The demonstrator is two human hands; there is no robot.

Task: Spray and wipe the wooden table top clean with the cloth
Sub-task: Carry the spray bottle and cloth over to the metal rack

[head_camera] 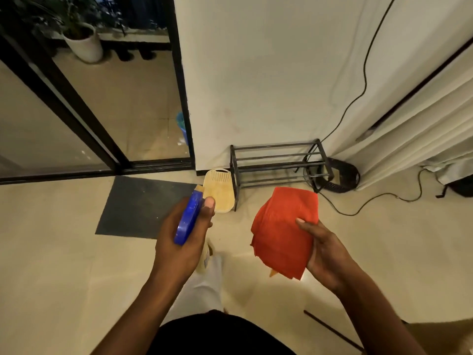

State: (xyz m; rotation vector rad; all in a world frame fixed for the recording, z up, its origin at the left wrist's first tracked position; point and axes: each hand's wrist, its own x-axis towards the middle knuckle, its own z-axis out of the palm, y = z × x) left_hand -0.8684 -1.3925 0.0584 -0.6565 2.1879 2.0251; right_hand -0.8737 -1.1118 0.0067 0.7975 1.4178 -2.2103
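We've got the sprayer [188, 218] wrapped in the left hand [179, 242], and the right hand [325, 254] pinching the folded cloth [282, 231]; a wooden corner, probably the table [440, 334], shows bottom right; turn there first, keep the cloth folded flat, nozzle pointed down at the wood.

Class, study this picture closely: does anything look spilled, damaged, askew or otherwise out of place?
Nothing looks spilled or broken. Two oddities: the yellow dustpan leans against the empty metal rack rather than being stored, and a black cable trails down the wall and loosely across the floor, which could trip someone.
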